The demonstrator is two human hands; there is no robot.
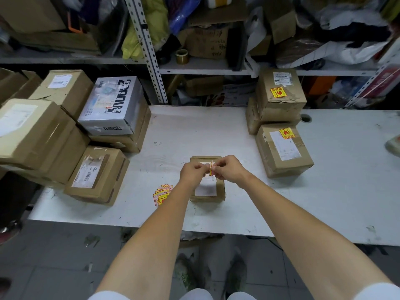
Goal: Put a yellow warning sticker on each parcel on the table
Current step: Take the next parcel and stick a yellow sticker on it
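yellow warning sticker (211, 168) is pinched between your left hand (192, 173) and right hand (227, 169), just above the small parcel (220, 191) at twelve o'clock. peel it clean, then press it flat on bare cardboard beside the white label (205, 188). spare stickers (162, 194) lie at the parcel's nine o'clock.

Yellow-and-red warning stickers (278, 92) w/ broken-glass sign, chars illegible, on stacked brown cardboard parcel (281, 109) & nearer brown cardboard parcel (283, 164) at right; silver-grey printed box (108, 122) lettering & white shipping labels (285, 147) unreadable.
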